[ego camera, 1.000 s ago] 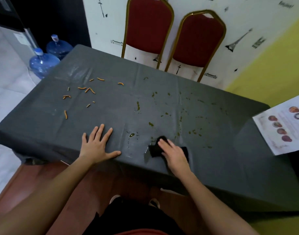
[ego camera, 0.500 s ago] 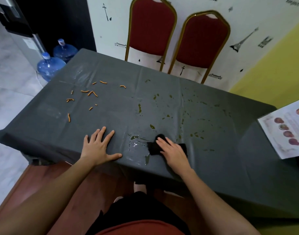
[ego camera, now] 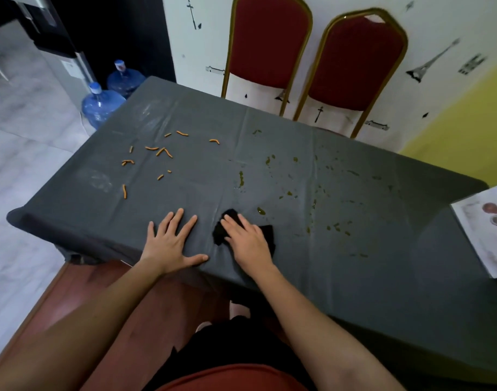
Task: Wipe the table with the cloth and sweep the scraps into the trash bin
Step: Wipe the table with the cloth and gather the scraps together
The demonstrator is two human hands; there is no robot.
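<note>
A table under a dark grey cover (ego camera: pixel 354 277) fills the view. My right hand (ego camera: pixel 248 241) presses flat on a black cloth (ego camera: pixel 219 234) near the front edge. My left hand (ego camera: pixel 171 241) lies flat on the cover just left of it, fingers spread, holding nothing. Several orange scraps (ego camera: pixel 157 152) are scattered on the far left part of the table. Greenish-yellow spill spots (ego camera: pixel 292 193) dot the middle and right, one blob (ego camera: pixel 261 211) just beyond the cloth. No trash bin is in view.
Two red chairs with gold frames (ego camera: pixel 270 46) (ego camera: pixel 357 60) stand behind the table against the wall. Two blue water jugs (ego camera: pixel 100 104) sit on the floor at the far left corner. A printed sheet (ego camera: pixel 484 230) lies at the table's right edge.
My right hand has slid the cloth to the left, closer to my left hand, and the wet smear in front of it is gone. My left hand has stayed put.
</note>
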